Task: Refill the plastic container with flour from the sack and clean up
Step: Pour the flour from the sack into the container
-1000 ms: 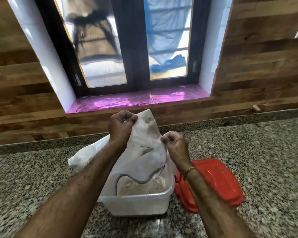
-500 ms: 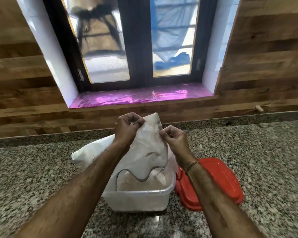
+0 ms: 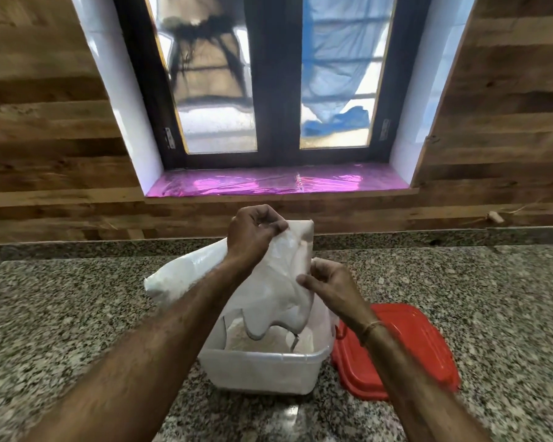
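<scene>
Granite countertop (image 3: 61,314) fills the lower half of the frame, backed by a wood-plank wall (image 3: 45,122) and a dark-framed window (image 3: 275,90) at top centre.

At the centre, the left hand (image 3: 256,232) has its fingers curled and pinches the top edge of the white sack (image 3: 281,282), close to its raised upper corner. The right hand (image 3: 329,287), lower and just to the right, pinches the sack's right edge between thumb and fingertips; a thin band (image 3: 372,328) circles that wrist. Between the two hands the sack is held up with its open mouth hanging down into the plastic container (image 3: 262,371), while its other end bulges out to the left behind the left forearm.

That translucent white container stands on the counter at lower centre, and pale flour (image 3: 246,339) lies inside it under the sack's mouth. Its red lid (image 3: 422,339) lies flat on the counter, just beside its right wall and partly hidden by the right forearm.

Shiny pink film (image 3: 275,185) covers the window sill above the hands.
</scene>
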Available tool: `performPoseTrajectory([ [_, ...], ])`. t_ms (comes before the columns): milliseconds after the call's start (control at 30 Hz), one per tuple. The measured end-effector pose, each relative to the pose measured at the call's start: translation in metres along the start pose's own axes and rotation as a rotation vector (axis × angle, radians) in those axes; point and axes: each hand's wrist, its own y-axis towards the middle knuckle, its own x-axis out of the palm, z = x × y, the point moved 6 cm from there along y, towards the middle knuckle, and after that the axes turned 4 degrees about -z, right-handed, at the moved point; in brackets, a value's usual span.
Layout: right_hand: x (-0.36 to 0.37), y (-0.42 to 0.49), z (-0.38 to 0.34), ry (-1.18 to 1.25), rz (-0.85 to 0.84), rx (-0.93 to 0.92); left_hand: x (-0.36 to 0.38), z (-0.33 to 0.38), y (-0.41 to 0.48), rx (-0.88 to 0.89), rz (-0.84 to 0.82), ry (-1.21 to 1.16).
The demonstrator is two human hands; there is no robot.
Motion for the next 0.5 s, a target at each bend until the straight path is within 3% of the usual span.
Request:
performPoseTrajectory([
  [167, -0.017, 0.016, -0.033, 0.317, 0.138, -0.037, 0.017, 0.004, -0.006, 0.033, -0.089, 0.106],
  [400, -0.026, 0.031, -0.056, 0.224, 0.198, -0.071, 0.008, 0.004, -0.01, 0.036, -0.096, 0.259],
  [500, -0.022, 0.034, -0.066, 0.206, 0.102, -0.08, 0.002, 0.006, -0.012, 0.033, -0.019, 0.296],
])
